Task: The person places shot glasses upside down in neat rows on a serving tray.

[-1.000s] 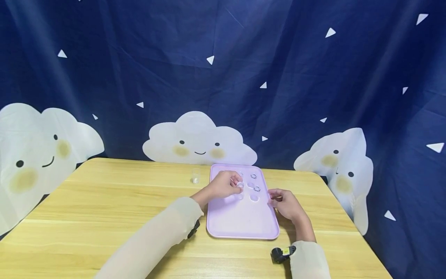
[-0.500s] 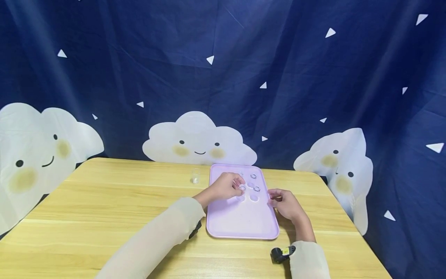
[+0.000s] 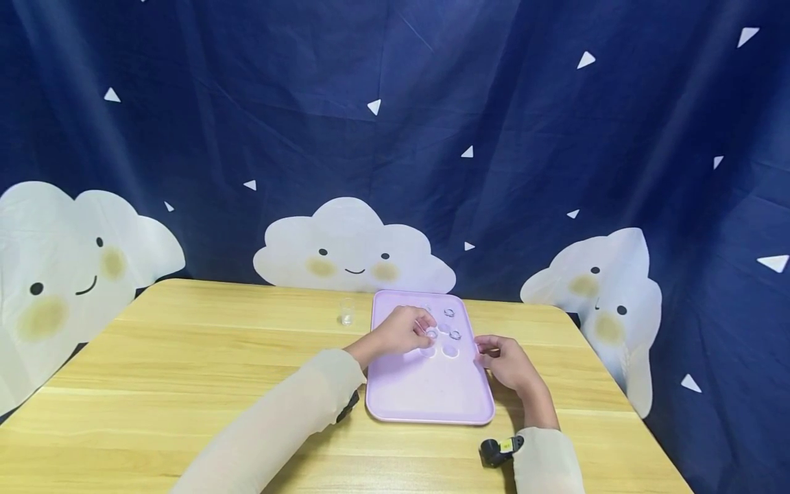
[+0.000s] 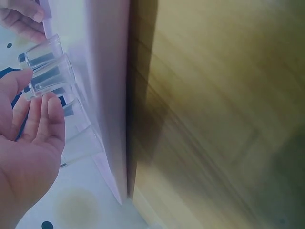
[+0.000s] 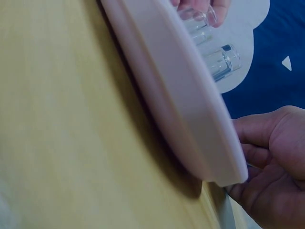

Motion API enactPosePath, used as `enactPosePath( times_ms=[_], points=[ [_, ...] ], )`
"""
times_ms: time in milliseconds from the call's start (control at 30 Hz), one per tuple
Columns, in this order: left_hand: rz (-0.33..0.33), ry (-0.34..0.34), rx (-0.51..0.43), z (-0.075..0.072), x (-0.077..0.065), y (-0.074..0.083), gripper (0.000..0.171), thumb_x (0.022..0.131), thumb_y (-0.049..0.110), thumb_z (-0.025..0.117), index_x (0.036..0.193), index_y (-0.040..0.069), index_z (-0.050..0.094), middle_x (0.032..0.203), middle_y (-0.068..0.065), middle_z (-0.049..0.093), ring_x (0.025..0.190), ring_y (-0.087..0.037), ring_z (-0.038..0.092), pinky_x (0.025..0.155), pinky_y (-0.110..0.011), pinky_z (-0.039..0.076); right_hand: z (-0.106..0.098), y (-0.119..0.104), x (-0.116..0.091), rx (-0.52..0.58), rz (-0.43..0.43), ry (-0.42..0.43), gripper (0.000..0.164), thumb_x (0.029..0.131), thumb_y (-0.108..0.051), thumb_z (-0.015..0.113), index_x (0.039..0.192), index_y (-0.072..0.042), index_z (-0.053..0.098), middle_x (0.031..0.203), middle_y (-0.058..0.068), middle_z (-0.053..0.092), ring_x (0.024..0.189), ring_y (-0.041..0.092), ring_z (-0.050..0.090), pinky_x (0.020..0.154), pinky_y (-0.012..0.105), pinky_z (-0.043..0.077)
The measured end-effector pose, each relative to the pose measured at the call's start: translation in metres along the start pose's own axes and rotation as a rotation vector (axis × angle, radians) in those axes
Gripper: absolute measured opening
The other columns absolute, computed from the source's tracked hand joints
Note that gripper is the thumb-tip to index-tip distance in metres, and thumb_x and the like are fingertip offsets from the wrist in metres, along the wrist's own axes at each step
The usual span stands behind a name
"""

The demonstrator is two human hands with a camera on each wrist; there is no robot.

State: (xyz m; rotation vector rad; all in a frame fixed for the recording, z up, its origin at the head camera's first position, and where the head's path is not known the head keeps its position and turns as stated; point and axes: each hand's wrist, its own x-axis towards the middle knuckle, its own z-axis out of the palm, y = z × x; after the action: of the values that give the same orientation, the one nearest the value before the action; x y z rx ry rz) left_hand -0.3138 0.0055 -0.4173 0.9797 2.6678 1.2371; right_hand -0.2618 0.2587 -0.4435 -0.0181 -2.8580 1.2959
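Observation:
My left hand (image 3: 398,331) reaches over the lilac tray (image 3: 426,398) and pinches a clear shot glass (image 4: 53,76) by its thick base between thumb and fingertips. That glass is upside down, its wide rim close to the tray's surface. Several more shot glasses stand around it on the far half of the tray, among them one (image 3: 449,312) near the far right corner and another (image 3: 455,335) just right of my left fingers. My right hand (image 3: 507,362) holds the tray's right rim, with part of its fingers hidden behind the edge in the right wrist view.
A clear shot glass (image 3: 347,313) stands upright on the wooden table (image 3: 204,363), left of the tray's far end. Behind the table hangs a dark blue curtain (image 3: 395,151) printed with clouds and white triangles.
My left hand has shifted slightly right and toward me with the pinched shot glass. The right hand and the tray stay in place.

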Motion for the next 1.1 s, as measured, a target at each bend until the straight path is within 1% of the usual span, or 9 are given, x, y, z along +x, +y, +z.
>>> enactPosePath(
  times_ms=[167,333,467,633,700,767,933,1100],
  points=[
    [-0.018,0.004,-0.006,-0.003,-0.001,0.001,0.034,0.082,0.006,0.084,0.113,0.001,0.071,0.102,-0.008,0.073,0.086,-0.013,0.069,0.078,-0.019,0.054,0.001,0.0,0.001,-0.003,0.009,-0.002,0.035,0.094,0.001,0.064,0.129,-0.001,0.067,0.112,0.011,0.069,0.1,0.026,0.063,0.085,0.04,0.056],
    [-0.012,0.022,-0.023,-0.014,-0.004,-0.003,0.038,0.081,0.003,0.084,0.116,-0.002,0.07,0.106,-0.015,0.072,0.087,-0.018,0.068,0.078,-0.02,0.055,0.001,-0.001,0.001,-0.003,0.01,-0.001,0.035,0.094,0.001,0.064,0.129,-0.001,0.067,0.112,0.011,0.069,0.101,0.027,0.063,0.086,0.041,0.056],
    [-0.025,0.045,-0.047,-0.028,-0.008,-0.009,0.039,0.081,0.001,0.082,0.117,-0.004,0.069,0.109,-0.02,0.071,0.086,-0.018,0.067,0.079,-0.024,0.055,0.0,-0.002,0.001,0.003,0.001,-0.004,0.036,0.094,0.001,0.065,0.129,0.0,0.066,0.112,0.013,0.069,0.101,0.028,0.064,0.085,0.039,0.056],
    [-0.102,0.076,-0.048,-0.048,-0.014,-0.015,0.038,0.083,0.002,0.081,0.118,-0.001,0.068,0.111,-0.017,0.069,0.091,-0.019,0.064,0.082,-0.028,0.055,0.0,-0.002,0.0,0.004,0.007,-0.005,0.036,0.094,0.001,0.065,0.13,0.0,0.066,0.113,0.014,0.069,0.102,0.028,0.063,0.084,0.038,0.056],
    [-0.118,0.087,-0.034,-0.057,-0.016,-0.018,0.037,0.084,0.003,0.081,0.119,-0.001,0.068,0.112,-0.016,0.069,0.093,-0.02,0.064,0.084,-0.03,0.055,-0.001,-0.002,0.0,0.005,0.008,-0.005,0.036,0.094,0.001,0.065,0.13,0.0,0.066,0.113,0.013,0.069,0.101,0.028,0.063,0.083,0.037,0.056],
    [-0.122,0.098,-0.008,-0.065,-0.018,-0.021,0.037,0.085,0.004,0.081,0.12,0.0,0.068,0.112,-0.016,0.069,0.095,-0.021,0.064,0.085,-0.032,0.055,-0.001,-0.002,0.0,0.005,0.011,-0.005,0.036,0.094,0.001,0.065,0.13,0.0,0.066,0.112,0.013,0.069,0.1,0.027,0.063,0.082,0.037,0.056],
    [-0.1,0.132,0.05,-0.085,-0.021,-0.033,0.036,0.086,0.008,0.081,0.119,0.0,0.069,0.111,-0.015,0.069,0.099,-0.025,0.063,0.091,-0.037,0.054,-0.001,-0.002,-0.001,0.001,0.01,-0.002,0.036,0.094,0.0,0.065,0.13,0.0,0.066,0.112,0.012,0.069,0.099,0.026,0.063,0.083,0.038,0.056],
    [-0.108,0.171,0.077,-0.1,-0.025,-0.045,0.031,0.086,0.01,0.081,0.114,0.002,0.07,0.112,-0.016,0.07,0.106,-0.03,0.063,0.098,-0.041,0.052,0.0,-0.001,0.0,0.001,0.006,0.0,0.036,0.094,0.0,0.064,0.13,0.0,0.066,0.113,0.013,0.069,0.1,0.027,0.063,0.083,0.036,0.055]
  ],
)
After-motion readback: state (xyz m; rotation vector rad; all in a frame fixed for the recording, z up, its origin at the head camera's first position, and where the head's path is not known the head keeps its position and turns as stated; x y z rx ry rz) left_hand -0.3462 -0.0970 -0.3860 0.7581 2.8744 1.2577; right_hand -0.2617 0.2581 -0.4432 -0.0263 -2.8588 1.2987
